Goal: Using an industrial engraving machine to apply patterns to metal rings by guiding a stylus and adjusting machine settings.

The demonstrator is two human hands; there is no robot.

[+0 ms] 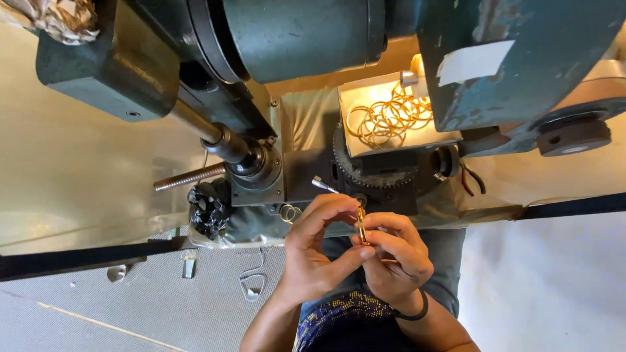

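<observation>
My left hand (317, 251) and my right hand (393, 255) meet in front of a dark green machine (274, 39). Both pinch a thin gold ring (360, 225), held edge-on between the fingertips. The right wrist wears a black band (417, 313). Just above the hands lies a small metal pin (324, 185) beside a toothed round wheel (372, 186) of the machine.
A white tray (450, 135) lit by a lamp holds several gold rings (388, 117). A threaded rod (189, 176) and a black knob (207, 208) stick out at the left. A black pulley (574, 135) sits at the right. Below lies patterned grey floor (130, 300).
</observation>
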